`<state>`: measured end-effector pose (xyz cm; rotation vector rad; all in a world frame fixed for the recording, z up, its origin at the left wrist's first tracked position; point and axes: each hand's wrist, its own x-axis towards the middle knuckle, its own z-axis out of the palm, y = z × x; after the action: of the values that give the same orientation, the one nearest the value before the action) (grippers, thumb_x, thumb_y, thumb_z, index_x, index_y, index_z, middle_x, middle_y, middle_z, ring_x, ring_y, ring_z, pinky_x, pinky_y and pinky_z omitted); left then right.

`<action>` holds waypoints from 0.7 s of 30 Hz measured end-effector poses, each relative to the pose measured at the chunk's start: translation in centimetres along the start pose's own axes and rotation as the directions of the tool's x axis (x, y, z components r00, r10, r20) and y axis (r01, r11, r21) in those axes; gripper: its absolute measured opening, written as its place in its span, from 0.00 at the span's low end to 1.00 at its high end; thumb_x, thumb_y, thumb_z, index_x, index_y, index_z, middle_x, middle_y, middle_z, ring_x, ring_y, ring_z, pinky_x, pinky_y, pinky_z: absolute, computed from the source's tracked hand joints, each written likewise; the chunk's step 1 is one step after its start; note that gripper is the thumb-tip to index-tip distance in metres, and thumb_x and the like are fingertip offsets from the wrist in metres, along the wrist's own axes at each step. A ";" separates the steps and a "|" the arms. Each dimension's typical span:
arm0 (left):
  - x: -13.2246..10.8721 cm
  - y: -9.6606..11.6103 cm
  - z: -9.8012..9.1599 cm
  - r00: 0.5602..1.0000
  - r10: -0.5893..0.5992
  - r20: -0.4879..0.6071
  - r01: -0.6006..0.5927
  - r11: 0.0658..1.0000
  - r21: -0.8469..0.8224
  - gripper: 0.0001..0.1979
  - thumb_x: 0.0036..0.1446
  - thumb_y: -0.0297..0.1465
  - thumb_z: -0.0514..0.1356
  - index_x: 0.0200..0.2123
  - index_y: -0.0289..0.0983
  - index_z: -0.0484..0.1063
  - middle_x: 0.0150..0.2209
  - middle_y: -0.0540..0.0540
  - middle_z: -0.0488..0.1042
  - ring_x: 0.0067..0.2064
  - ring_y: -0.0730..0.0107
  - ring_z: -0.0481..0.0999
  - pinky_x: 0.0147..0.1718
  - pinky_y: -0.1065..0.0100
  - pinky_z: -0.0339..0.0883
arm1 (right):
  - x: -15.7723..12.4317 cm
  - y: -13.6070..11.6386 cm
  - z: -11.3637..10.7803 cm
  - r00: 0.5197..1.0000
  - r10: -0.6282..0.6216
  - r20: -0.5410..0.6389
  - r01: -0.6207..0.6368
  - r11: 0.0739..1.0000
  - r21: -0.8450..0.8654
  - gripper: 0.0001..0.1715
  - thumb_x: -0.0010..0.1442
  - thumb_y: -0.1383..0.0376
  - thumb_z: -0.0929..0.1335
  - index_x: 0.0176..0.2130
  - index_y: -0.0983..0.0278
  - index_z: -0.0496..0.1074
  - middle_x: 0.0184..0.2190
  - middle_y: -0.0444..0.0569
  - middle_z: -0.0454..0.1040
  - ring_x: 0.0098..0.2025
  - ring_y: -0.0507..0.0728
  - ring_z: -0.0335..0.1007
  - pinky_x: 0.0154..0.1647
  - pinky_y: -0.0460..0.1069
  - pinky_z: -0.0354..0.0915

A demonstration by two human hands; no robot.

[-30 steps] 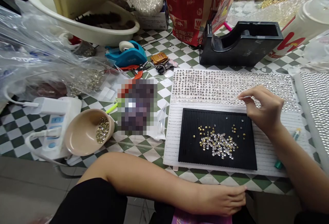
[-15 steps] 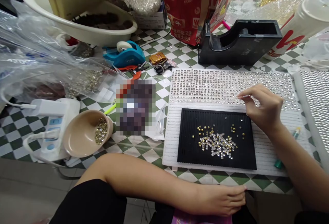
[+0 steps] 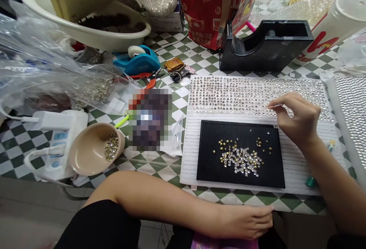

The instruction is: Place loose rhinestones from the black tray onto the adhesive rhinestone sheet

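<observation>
My right hand (image 3: pixel 299 119) is closed in a pinch over the rows of rhinestones (image 3: pixel 225 90) on a white ridged board (image 3: pixel 191 157). What its fingertips hold is too small to make out. Just below lies a black ridged tray (image 3: pixel 211 172), with a loose pile of clear and gold-backed rhinestones (image 3: pixel 243 159) in its middle and a few scattered singly. My left hand (image 3: pixel 251 220) rests low at the table's front edge, above my lap. Its fingers are loosely stretched, with nothing seen in them.
A beige bowl (image 3: pixel 85 153) holding some rhinestones leans by a white power strip (image 3: pixel 58 146). Behind stand a blue tape dispenser (image 3: pixel 143 62), a black tape dispenser (image 3: pixel 265 56), a red paper bag (image 3: pixel 200 12) and a paper cup (image 3: pixel 334 31). A green-capped tube (image 3: pixel 310 181) lies under my right forearm.
My right hand has shifted slightly to the right over the rhinestone rows, still pinched. The left hand stays where it was.
</observation>
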<state>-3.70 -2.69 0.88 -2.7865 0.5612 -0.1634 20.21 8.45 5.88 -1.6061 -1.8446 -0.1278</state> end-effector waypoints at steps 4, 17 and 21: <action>-0.1 -0.3 -0.2 1.000 -0.005 -0.019 0.005 1.000 -0.026 0.10 0.47 0.31 0.48 0.29 0.49 0.66 0.54 0.51 0.68 0.66 0.74 0.62 0.70 0.59 0.47 | 0.0 0.1 0.0 1.000 -0.005 0.000 0.005 1.000 0.001 0.18 0.60 0.78 0.64 0.30 0.54 0.70 0.26 0.42 0.74 0.31 0.58 0.73 0.32 0.55 0.70; 0.4 0.9 0.7 0.994 -0.065 -0.090 0.062 0.998 -0.029 0.02 0.44 0.33 0.50 0.24 0.47 0.59 0.49 0.47 0.67 0.65 0.69 0.64 0.70 0.56 0.47 | 0.0 0.1 0.2 1.000 0.015 0.007 -0.015 1.000 -0.013 0.19 0.60 0.77 0.63 0.32 0.52 0.71 0.26 0.42 0.73 0.32 0.58 0.74 0.33 0.57 0.72; 0.5 0.8 0.6 0.995 -0.070 -0.070 0.068 0.997 -0.026 0.03 0.42 0.31 0.49 0.22 0.46 0.58 0.48 0.50 0.67 0.64 0.72 0.65 0.70 0.58 0.47 | 0.0 0.1 0.0 1.000 0.017 0.020 -0.016 1.000 -0.013 0.19 0.59 0.78 0.62 0.30 0.54 0.71 0.25 0.43 0.73 0.32 0.59 0.74 0.33 0.57 0.71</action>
<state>-3.46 -3.45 0.08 -2.8344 0.4867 -0.2733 20.27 8.42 5.88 -1.6366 -1.8490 -0.1162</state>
